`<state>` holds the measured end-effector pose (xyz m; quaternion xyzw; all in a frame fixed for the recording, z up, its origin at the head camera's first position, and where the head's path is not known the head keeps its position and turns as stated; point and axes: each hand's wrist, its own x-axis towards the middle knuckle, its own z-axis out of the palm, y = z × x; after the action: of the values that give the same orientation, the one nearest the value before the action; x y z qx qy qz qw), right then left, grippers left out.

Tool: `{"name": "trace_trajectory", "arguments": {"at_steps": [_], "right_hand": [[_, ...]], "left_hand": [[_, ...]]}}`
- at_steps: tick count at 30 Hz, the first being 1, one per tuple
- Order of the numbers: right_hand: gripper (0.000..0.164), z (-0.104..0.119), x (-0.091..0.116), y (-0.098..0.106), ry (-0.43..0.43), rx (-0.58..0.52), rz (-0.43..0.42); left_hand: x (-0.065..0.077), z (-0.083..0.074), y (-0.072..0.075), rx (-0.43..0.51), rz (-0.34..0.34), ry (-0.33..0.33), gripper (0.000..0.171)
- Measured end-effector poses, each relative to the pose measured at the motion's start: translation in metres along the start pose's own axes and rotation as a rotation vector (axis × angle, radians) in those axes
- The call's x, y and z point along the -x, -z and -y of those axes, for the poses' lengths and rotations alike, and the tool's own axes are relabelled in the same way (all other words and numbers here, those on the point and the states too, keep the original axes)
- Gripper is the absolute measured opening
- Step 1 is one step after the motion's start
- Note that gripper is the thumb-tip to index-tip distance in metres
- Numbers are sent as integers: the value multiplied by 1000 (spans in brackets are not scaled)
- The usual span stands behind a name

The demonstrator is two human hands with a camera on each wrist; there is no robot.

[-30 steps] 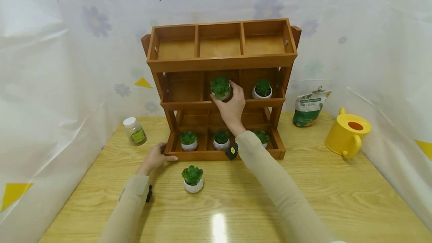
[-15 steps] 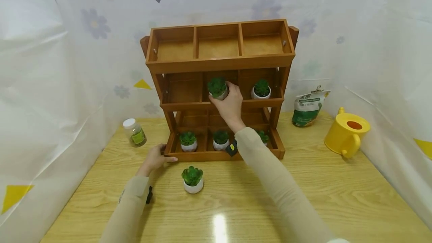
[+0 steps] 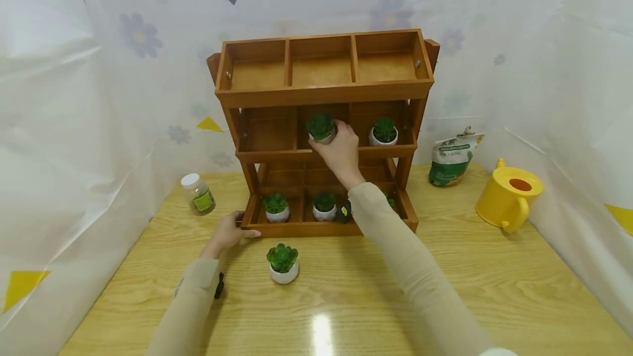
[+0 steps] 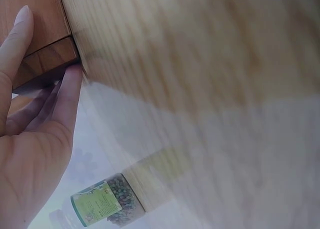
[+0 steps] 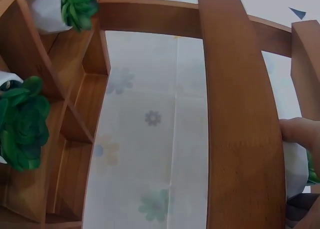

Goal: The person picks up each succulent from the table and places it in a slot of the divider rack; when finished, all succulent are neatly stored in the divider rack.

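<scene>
My right hand (image 3: 342, 150) holds a small succulent in a white pot (image 3: 320, 127) at the middle compartment of the wooden plant rack's (image 3: 323, 93) second tier. Thumb and fingers sit on either side of the pot. In the right wrist view, the rack's front board hides part of that white pot (image 5: 296, 169). My left hand (image 3: 228, 233) grips the rack's lower left corner. The left wrist view shows its thumb on the front face and its fingers (image 4: 70, 94) along the side. Another potted succulent (image 3: 283, 263) stands on the table in front of the rack.
A potted succulent (image 3: 383, 132) sits in the second tier's right compartment. Bottom-tier succulents include one at left (image 3: 276, 206) and one mid-row (image 3: 324, 206); my right sleeve mostly covers a third. A lidded jar (image 3: 198, 194) stands left; a clipped bag (image 3: 454, 159) and yellow watering can (image 3: 509, 196) stand right.
The succulent in my right hand has shifted slightly left within the same compartment. My right forearm now covers more of the bottom right succulent. My left hand keeps its grip on the corner.
</scene>
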<state>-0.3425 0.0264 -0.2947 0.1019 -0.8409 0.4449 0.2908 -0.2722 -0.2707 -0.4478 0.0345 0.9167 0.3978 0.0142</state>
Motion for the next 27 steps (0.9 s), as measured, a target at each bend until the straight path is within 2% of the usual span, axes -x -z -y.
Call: {"name": "trace_trajectory", "arguments": {"at_steps": [7, 15, 22, 27], "right_hand": [[57, -2, -1, 1, 30, 65, 22], [56, 3, -6, 8, -18, 121, 146], [51, 2, -9, 11, 24, 152, 154], [54, 1, -11, 14, 2, 156, 201]], "left_hand": [[-1, -1, -1, 4, 0, 11, 74], [0, -2, -1, 1, 7, 21, 75], [-1, -1, 0, 14, 3, 12, 76], [-1, -1, -2, 22, 7, 17, 74]]}}
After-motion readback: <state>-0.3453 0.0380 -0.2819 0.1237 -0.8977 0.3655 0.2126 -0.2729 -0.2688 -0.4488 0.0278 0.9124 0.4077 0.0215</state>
